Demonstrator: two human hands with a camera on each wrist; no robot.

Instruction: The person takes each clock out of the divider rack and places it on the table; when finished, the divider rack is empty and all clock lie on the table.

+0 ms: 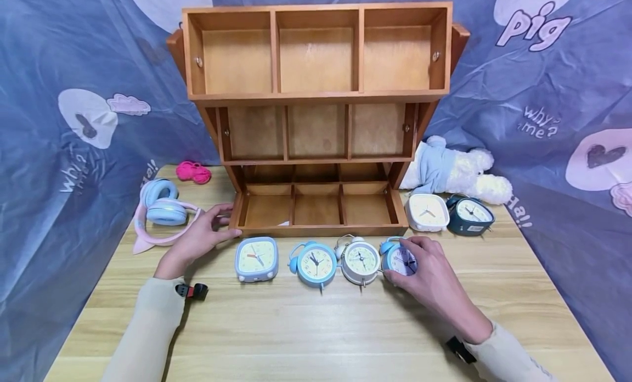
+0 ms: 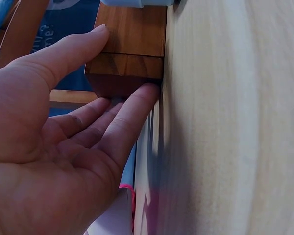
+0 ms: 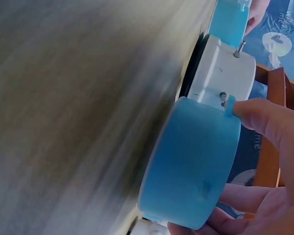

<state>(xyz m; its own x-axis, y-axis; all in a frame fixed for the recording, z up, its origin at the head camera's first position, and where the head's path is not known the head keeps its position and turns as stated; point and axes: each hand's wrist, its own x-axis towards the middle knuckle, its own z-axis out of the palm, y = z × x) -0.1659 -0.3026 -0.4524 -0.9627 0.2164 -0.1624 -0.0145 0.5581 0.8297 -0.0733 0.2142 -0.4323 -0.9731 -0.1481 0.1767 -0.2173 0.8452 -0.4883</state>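
My right hand [image 1: 434, 277] grips a blue twin-bell alarm clock [image 1: 401, 259] by its sides, at the right end of a row; in the right wrist view its blue casing [image 3: 188, 164] lies between thumb and fingers. Beside it are a white twin-bell alarm clock [image 1: 361, 262], a light-blue one [image 1: 316, 265] and a square blue clock [image 1: 257, 259]. With nearly straight fingers, my left hand [image 1: 199, 239] touches the front left corner of a tiered wooden box [image 1: 321, 230], its thumb towards the front and its other fingers along the side.
Right of the box are a square white clock [image 1: 427, 212], a dark green clock [image 1: 470, 215] and a white plush toy [image 1: 451, 168]. Headphones [image 1: 168, 211] and a pink bundle [image 1: 193, 172] lie on the left. The box's upper trays [image 1: 318, 96] overhang the back of the table.
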